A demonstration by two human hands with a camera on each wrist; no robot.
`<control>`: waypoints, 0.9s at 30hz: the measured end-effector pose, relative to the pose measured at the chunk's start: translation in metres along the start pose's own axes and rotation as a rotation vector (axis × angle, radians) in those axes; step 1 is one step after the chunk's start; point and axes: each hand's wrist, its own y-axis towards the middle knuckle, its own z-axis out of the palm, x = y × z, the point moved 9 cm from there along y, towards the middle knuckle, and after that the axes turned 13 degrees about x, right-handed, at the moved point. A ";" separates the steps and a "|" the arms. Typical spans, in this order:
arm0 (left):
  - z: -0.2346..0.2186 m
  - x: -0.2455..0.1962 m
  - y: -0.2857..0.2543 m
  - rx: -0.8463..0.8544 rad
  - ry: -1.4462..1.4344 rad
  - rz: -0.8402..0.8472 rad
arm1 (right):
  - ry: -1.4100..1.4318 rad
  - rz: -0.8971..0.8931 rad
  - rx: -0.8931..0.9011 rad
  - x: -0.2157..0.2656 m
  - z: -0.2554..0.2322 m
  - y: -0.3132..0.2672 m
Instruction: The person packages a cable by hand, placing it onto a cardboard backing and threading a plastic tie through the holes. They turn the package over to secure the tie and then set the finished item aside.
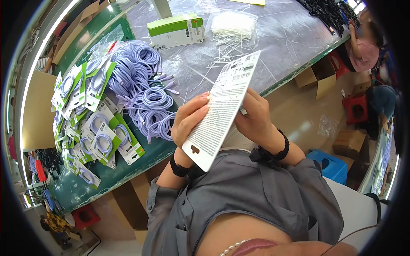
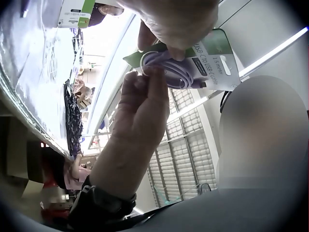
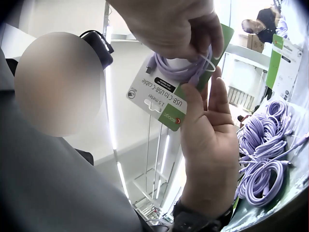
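Purple coiled cable [image 3: 181, 67] on a stiff, light card [image 1: 222, 109], centre frame, is pinched by both hands [image 1: 190, 119] [image 1: 254, 119]; edges look best for gripping.

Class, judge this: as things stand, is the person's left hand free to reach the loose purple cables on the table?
Probably not yet: the left hand and right hand both grip the packaging card, though the loose purple cables lie uncovered nearby.

Grey shirt [image 1: 256, 192], black wristbands [image 1: 273, 151]
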 end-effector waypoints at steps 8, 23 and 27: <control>0.004 -0.002 -0.001 0.009 -0.027 0.024 | -0.049 0.002 0.024 0.001 -0.001 -0.004; 0.003 -0.003 -0.005 -0.006 0.011 0.064 | -0.064 0.008 0.009 0.003 -0.001 -0.008; 0.003 -0.005 -0.004 -0.007 0.024 0.050 | -0.052 0.010 0.004 0.001 -0.002 -0.009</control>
